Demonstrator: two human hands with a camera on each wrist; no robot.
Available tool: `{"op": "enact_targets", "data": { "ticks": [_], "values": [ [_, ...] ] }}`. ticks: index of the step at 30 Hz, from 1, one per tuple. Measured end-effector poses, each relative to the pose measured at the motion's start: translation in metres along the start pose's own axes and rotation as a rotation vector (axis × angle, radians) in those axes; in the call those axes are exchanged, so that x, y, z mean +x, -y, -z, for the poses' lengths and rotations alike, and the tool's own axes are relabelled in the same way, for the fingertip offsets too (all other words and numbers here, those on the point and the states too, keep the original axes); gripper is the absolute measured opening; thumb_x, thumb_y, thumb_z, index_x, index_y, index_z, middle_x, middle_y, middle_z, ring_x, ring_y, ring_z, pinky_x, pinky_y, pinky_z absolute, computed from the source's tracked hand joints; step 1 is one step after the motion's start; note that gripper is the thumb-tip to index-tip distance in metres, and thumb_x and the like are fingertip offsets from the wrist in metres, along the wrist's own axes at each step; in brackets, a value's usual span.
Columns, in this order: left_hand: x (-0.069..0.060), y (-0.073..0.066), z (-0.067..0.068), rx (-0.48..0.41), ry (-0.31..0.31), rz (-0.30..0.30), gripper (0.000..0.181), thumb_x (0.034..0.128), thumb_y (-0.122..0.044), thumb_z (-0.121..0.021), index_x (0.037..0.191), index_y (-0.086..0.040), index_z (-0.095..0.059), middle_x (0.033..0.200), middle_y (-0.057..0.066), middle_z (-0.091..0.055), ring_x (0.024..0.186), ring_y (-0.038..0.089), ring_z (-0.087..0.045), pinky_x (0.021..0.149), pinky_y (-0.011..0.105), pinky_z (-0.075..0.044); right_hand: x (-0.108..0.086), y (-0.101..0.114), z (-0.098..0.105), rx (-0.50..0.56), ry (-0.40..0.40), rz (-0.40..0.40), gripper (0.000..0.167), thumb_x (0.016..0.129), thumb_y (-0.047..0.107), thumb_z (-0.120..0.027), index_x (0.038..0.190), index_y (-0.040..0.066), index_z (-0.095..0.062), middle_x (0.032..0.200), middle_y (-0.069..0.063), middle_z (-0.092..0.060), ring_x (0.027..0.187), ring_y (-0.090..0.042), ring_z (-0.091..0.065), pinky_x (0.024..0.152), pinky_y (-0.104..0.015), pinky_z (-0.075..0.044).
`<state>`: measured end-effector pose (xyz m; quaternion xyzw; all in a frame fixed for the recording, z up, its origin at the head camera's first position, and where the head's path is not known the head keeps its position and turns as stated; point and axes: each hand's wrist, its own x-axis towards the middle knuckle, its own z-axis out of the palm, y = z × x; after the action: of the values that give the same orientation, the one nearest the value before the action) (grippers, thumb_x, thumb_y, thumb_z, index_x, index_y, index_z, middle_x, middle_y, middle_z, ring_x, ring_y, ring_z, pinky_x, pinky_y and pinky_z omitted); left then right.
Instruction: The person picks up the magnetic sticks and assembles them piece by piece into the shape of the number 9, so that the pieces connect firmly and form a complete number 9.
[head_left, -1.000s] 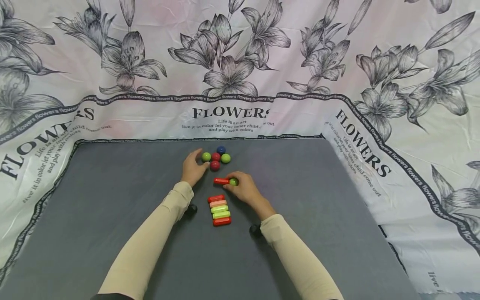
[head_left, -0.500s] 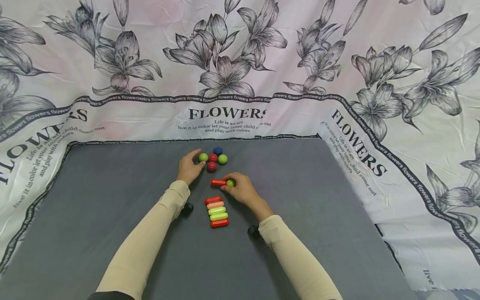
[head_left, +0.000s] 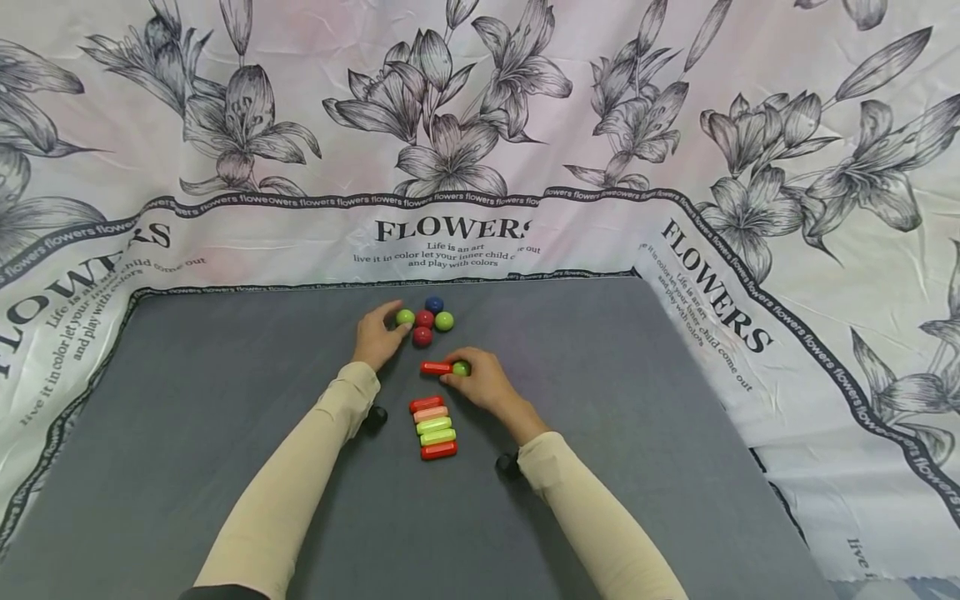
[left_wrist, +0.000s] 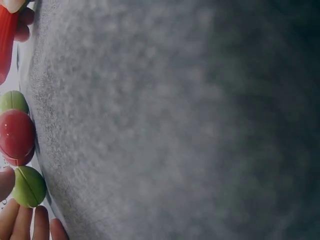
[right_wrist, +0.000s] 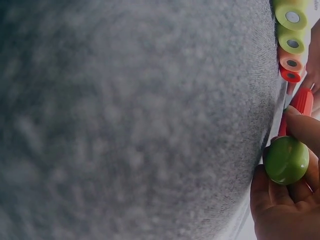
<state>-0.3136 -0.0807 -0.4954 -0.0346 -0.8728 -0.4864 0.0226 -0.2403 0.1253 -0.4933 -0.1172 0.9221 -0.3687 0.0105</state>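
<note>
My right hand pinches a green ball between thumb and fingers. A red magnetic rod lines up with that ball and points left; the thumb partly covers where they meet. My left hand is at the left side of a cluster of balls, its thumb and fingers spread around a green ball. Whether it touches that ball is hard to tell. The cluster also has two red balls, a blue ball and another green ball.
Several magnetic rods in red, pink and yellow-green lie in a row nearer the person. Grey ends show on some in the right wrist view. A grey cloth covers the table, with a floral curtain behind and at the sides.
The head view has shifted slightly, so everything sits a little further left. Both hands keep their places relative to the balls and rods.
</note>
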Motion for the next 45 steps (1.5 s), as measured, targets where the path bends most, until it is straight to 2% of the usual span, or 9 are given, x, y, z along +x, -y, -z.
{"op": "enact_targets", "data": {
  "ticks": [16, 23, 29, 36, 39, 45],
  "values": [
    [-0.003, -0.003, -0.004, 0.019, -0.040, 0.029, 0.044, 0.0951, -0.009, -0.067, 0.137, 0.000, -0.060, 0.139, 0.021, -0.062, 0.132, 0.034, -0.056, 0.116, 0.049, -0.041, -0.001, 0.002, 0.001, -0.005, 0.006, -0.001, 0.026, 0.088, 0.018, -0.078, 0.112, 0.009, -0.074, 0.115, -0.009, -0.073, 0.104, -0.023, -0.065, 0.097, -0.041, -0.053],
    [-0.005, -0.001, -0.001, 0.024, -0.058, 0.034, 0.042, 0.0956, -0.008, -0.066, 0.137, 0.000, -0.060, 0.136, 0.022, -0.063, 0.127, 0.035, -0.060, 0.109, 0.049, -0.047, -0.001, 0.003, 0.000, -0.010, 0.009, -0.006, 0.026, 0.088, 0.019, -0.078, 0.112, 0.009, -0.074, 0.116, -0.010, -0.073, 0.105, -0.024, -0.065, 0.098, -0.041, -0.052],
    [-0.009, 0.000, 0.004, 0.046, -0.029, 0.021, 0.041, 0.0955, -0.009, -0.066, 0.135, 0.001, -0.061, 0.131, 0.024, -0.065, 0.122, 0.036, -0.062, 0.106, 0.050, -0.049, 0.001, 0.002, 0.000, -0.016, -0.001, -0.004, 0.026, 0.087, 0.020, -0.079, 0.112, 0.010, -0.075, 0.116, -0.009, -0.073, 0.105, -0.024, -0.065, 0.098, -0.041, -0.051],
    [-0.028, 0.009, 0.019, 0.075, 0.075, -0.030, 0.040, 0.0974, -0.012, -0.064, 0.135, 0.003, -0.060, 0.128, 0.026, -0.066, 0.115, 0.039, -0.063, 0.101, 0.052, -0.050, 0.002, 0.001, -0.001, -0.008, 0.013, -0.021, 0.027, 0.087, 0.020, -0.079, 0.112, 0.010, -0.075, 0.118, -0.010, -0.072, 0.109, -0.026, -0.065, 0.100, -0.042, -0.051],
    [-0.037, 0.012, 0.028, 0.090, 0.102, -0.054, 0.041, 0.0984, -0.013, -0.063, 0.135, 0.003, -0.060, 0.129, 0.026, -0.065, 0.114, 0.039, -0.063, 0.100, 0.052, -0.050, 0.003, 0.002, -0.001, 0.005, 0.005, -0.032, 0.027, 0.087, 0.019, -0.079, 0.112, 0.009, -0.075, 0.119, -0.011, -0.072, 0.110, -0.027, -0.064, 0.102, -0.044, -0.051],
    [-0.058, 0.013, 0.040, 0.098, 0.136, -0.038, 0.042, 0.0991, -0.021, -0.064, 0.136, -0.001, -0.060, 0.131, 0.023, -0.065, 0.116, 0.036, -0.065, 0.099, 0.050, -0.052, 0.003, 0.005, -0.001, 0.006, 0.011, -0.032, 0.027, 0.087, 0.021, -0.079, 0.112, 0.011, -0.075, 0.119, -0.009, -0.072, 0.109, -0.026, -0.064, 0.101, -0.043, -0.051]
  ]
}}
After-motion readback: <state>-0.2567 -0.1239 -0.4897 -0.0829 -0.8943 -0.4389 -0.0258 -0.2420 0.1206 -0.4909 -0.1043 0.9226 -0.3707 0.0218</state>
